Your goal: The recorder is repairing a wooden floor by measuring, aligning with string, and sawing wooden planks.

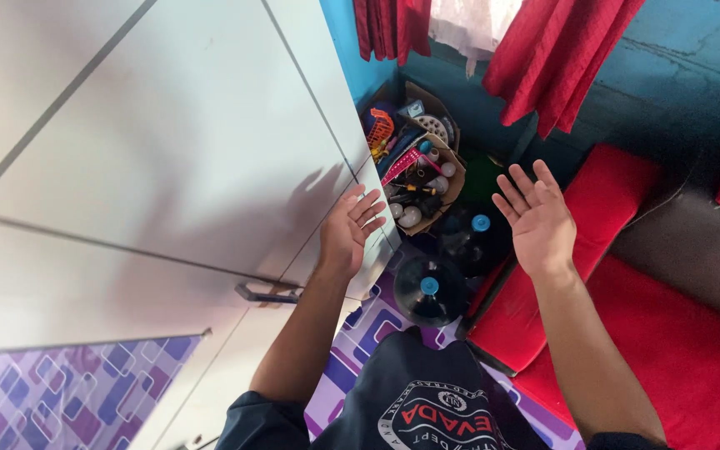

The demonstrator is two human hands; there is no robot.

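My left hand (349,227) rests flat against the edge of a white cabinet door (177,142), fingers spread, holding nothing. A metal handle (267,293) sits just below that hand on a lower door. My right hand (537,218) is raised in the air, palm up and fingers apart, empty, above the edge of a red cushion (610,196). Two large dark water bottles with blue caps (429,287) (474,233) stand on the floor between my hands.
A cardboard box (414,171) full of tools and small items sits in the corner by the blue wall. Red curtains (556,58) hang above. A red-cushioned sofa (668,342) fills the right. Purple patterned flooring (372,325) lies underfoot.
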